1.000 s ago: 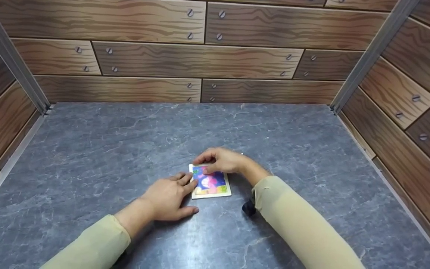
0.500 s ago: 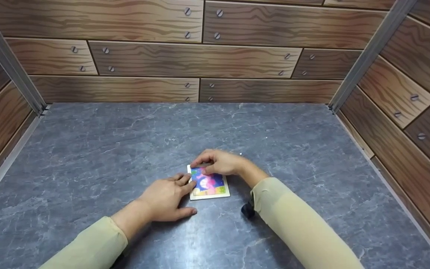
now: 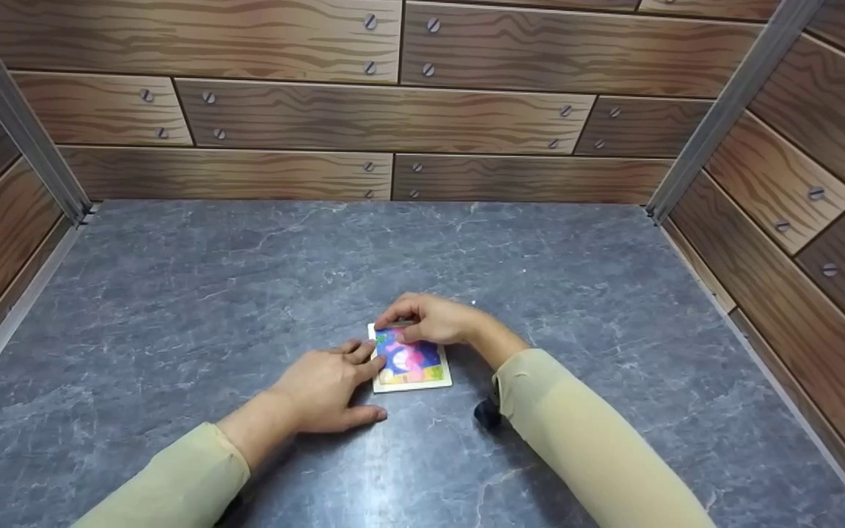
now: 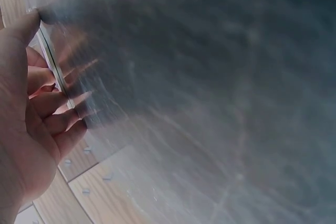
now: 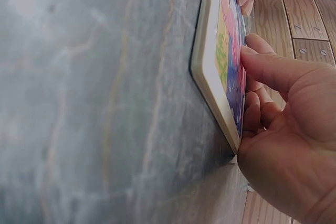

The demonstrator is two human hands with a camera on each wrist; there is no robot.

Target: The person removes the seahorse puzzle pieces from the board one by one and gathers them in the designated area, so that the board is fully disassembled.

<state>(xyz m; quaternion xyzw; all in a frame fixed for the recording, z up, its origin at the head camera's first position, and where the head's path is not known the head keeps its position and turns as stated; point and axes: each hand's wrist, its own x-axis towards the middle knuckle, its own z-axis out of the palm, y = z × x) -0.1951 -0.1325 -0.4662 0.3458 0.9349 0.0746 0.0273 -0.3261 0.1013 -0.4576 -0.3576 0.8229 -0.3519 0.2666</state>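
Note:
A small picture board, with a cream border and a bright blue, pink and yellow picture, lies flat on the table. My left hand rests at its left side with fingers extended; a fingertip or two overlap the border, and the thumb lies on the tabletop. From the far right my right hand reaches over the board, its thumb on the picture and its fingers bent at the far edge. The right wrist view shows the board's thick cream edge beside the right thumb. The picture's upper part is hidden under the right hand.
The grey marbled tabletop spreads around the board. Wood-patterned panels enclose the back and sides, with metal posts in the corners. A dark object sits under the right cuff.
Both hands and the board keep nearly the same places. The whole head view has shifted very slightly.

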